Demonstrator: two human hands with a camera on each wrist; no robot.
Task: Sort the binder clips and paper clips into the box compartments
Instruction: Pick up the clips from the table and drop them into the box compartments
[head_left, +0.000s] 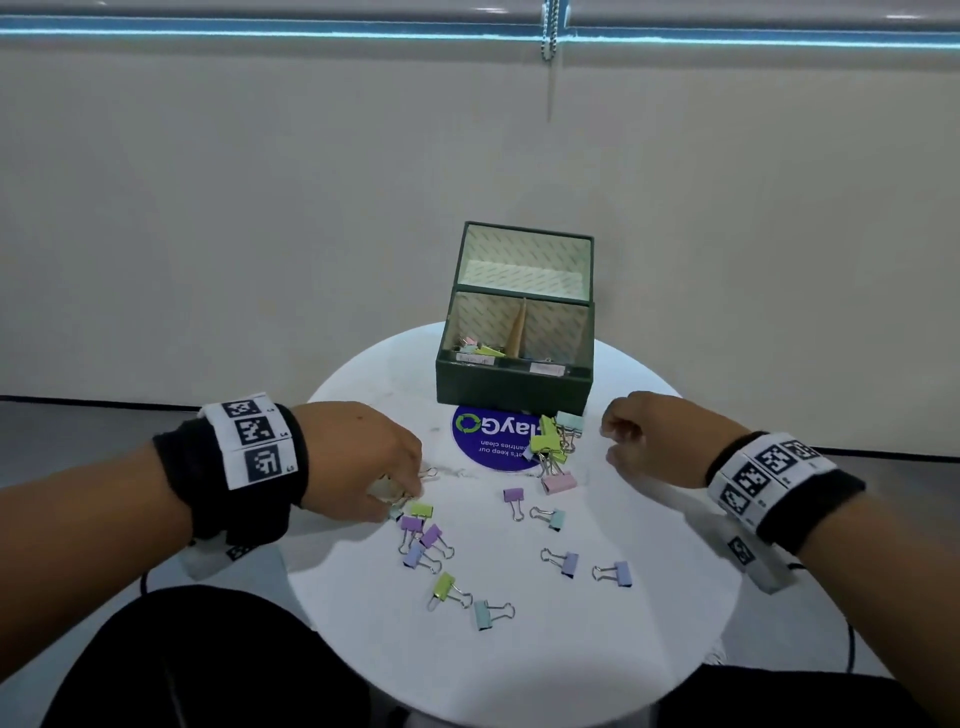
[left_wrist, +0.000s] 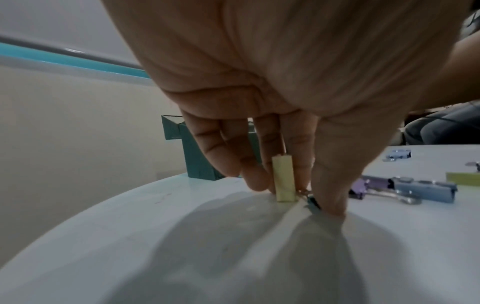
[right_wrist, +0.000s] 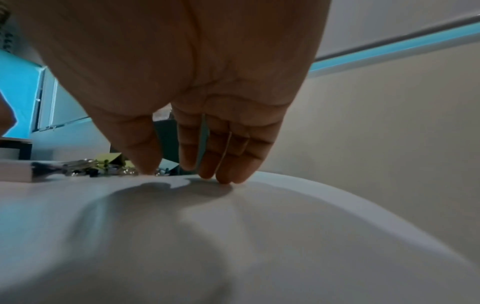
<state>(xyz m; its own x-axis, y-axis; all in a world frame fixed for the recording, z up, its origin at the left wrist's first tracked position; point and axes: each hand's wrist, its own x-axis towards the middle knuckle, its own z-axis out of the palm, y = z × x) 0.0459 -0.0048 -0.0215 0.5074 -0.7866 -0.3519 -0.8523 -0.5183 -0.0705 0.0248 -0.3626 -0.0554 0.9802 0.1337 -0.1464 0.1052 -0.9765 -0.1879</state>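
A dark green box (head_left: 514, 384) stands open at the table's back; several binder clips (head_left: 480, 349) lie in its left compartment. More pastel binder clips lie scattered on the table, in a pile (head_left: 553, 449) before the box and a cluster (head_left: 423, 540) below my left hand. My left hand (head_left: 402, 501) is down on the table, and its fingers and thumb pinch a pale yellow-green binder clip (left_wrist: 284, 179) standing on end. My right hand (right_wrist: 171, 172) touches the bare tabletop with its fingertips (right_wrist: 226, 176) just right of the pile, holding nothing.
The round white table (head_left: 675, 597) carries a blue round sticker (head_left: 488, 441) in front of the box. Thin wire paper clips (head_left: 441, 473) lie left of the sticker. The box's raised lid (head_left: 524, 260) stands against a beige wall. My dark-clothed knees show below the table's edge.
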